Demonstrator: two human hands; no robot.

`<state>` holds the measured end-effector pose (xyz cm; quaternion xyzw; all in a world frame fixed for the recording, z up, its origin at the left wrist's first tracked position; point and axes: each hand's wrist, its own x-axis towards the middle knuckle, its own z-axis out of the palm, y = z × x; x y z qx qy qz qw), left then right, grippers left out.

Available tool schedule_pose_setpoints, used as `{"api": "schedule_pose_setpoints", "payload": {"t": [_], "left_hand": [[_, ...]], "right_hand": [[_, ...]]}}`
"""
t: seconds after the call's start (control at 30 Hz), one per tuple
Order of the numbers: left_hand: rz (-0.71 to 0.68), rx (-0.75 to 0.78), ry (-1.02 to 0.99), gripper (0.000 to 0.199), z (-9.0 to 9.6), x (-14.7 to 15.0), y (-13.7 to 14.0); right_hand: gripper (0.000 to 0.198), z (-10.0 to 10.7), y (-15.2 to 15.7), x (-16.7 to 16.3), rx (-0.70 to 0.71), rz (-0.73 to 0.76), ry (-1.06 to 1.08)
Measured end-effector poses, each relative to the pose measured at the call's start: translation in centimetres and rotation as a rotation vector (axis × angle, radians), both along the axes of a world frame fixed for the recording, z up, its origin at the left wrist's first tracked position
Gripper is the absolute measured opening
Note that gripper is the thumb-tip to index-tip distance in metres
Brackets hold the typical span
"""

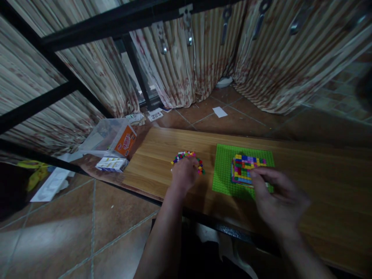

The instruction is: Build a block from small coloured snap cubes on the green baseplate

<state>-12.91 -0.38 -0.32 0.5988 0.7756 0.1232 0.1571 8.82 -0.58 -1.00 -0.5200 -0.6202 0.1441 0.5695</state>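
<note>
Small toy building bricks in many colours lie in a loose pile on the wooden bench. My left hand is over the near side of this pile, its fingertips hidden behind the hand. To the right, a green studded baseplate carries a low block of joined multicoloured bricks. My right hand reaches over the plate's right side. Its thumb and forefinger come together in a pinch at the block's right edge; whether a brick sits between them is too small to tell.
The wooden bench runs across the view above a tiled floor. Off its left end stand a clear plastic bin with an orange label and a small white box. Black metal bars and striped curtains rise behind.
</note>
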Motion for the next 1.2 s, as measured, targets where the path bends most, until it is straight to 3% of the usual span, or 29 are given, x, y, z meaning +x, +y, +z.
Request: {"api": "schedule_pose_setpoints", "payload": {"t": [0.2, 0.77, 1.03, 1.2], "left_hand": [[-0.045, -0.037, 0.084, 0.029, -0.3, 1.1, 0.6], [-0.054, -0.051, 0.088, 0.03, -0.4, 1.6, 0.7], [-0.087, -0.053, 0.054, 0.034, -0.2, 0.8, 0.7], [-0.113, -0.05, 0.057, 0.029, -0.1, 0.8, 0.7]], "right_hand": [[0.005, 0.3, -0.9, -1.0, 0.042, 0.187, -0.105], [0.007, 0.0, -1.0, -1.8, -0.032, 0.267, -0.082], [0.015, -1.6, -1.4, -3.7, -0.232, 0.475, -0.28], [0.025, -2.8, -1.0, -5.0, -0.357, 0.486, -0.449]]}}
